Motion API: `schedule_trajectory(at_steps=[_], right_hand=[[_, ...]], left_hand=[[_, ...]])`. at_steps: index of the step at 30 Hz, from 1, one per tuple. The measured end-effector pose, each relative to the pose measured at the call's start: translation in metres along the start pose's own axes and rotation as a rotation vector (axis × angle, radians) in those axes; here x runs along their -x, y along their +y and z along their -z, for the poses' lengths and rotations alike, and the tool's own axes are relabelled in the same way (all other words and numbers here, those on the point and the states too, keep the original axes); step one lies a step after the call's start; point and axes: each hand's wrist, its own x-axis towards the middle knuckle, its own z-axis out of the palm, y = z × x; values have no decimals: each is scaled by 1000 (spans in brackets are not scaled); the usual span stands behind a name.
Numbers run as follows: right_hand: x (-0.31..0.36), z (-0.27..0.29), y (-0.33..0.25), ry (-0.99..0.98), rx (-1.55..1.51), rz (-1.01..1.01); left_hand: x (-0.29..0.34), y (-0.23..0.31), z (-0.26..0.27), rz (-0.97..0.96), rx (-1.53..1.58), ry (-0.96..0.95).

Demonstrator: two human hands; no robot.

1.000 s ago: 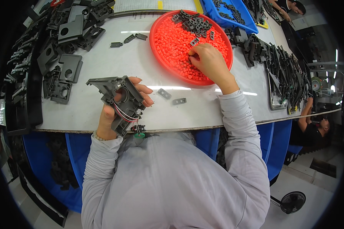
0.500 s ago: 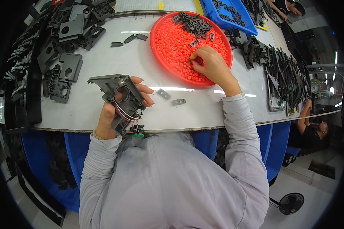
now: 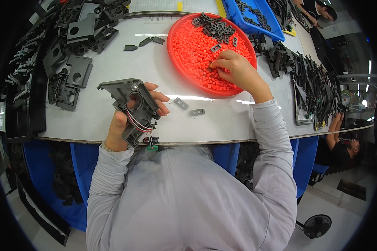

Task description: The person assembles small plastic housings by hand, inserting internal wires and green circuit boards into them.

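Observation:
My left hand point(image 3: 116, 129) grips a dark grey plastic housing point(image 3: 145, 109) with a round hole, thin red and white wires and a green round part hanging at its lower end. A finger shows through the hole. Over a round red tray point(image 3: 209, 90) filled with small orange-red plastic caps point(image 3: 192, 50), my right hand point(image 3: 238, 73) pinches with thumb and forefinger; what is between the tips is hidden. Small dark grey clips point(image 3: 218, 29) are heaped at the tray's far side. Two lighter grey pieces point(image 3: 181, 103) lie on the table between my hands.
More grey housings point(image 3: 77, 71) are piled at the left beside a black rack point(image 3: 25, 121). A blue bin point(image 3: 255, 29) stands behind the tray. Dark long parts point(image 3: 316, 88) crowd the right side. Other people point(image 3: 343, 146) are at the far right.
My right hand has shifted slightly to the right and down over the caps, its fingers still pinched. The left hand keeps the housing in nearly the same place.

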Motion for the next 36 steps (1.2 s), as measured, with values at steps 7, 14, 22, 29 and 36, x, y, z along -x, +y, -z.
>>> schedule_trajectory(at_steps=[7, 14, 22, 29, 36], right_hand=[[-9, -1, 2, -115, 90, 69], [-8, -4, 2, -6, 38, 32], [35, -3, -67, 231, -504, -217], [56, -39, -94, 216, -298, -185], [56, -45, -93, 182, -229, -143]], left_hand=[[0, 0, 1, -6, -3, -9], [1, 3, -4, -8, -36, 22], [3, 3, -2, -7, -31, 11], [1, 4, -2, 17, -34, -2], [3, 4, -1, 4, -48, 9]])
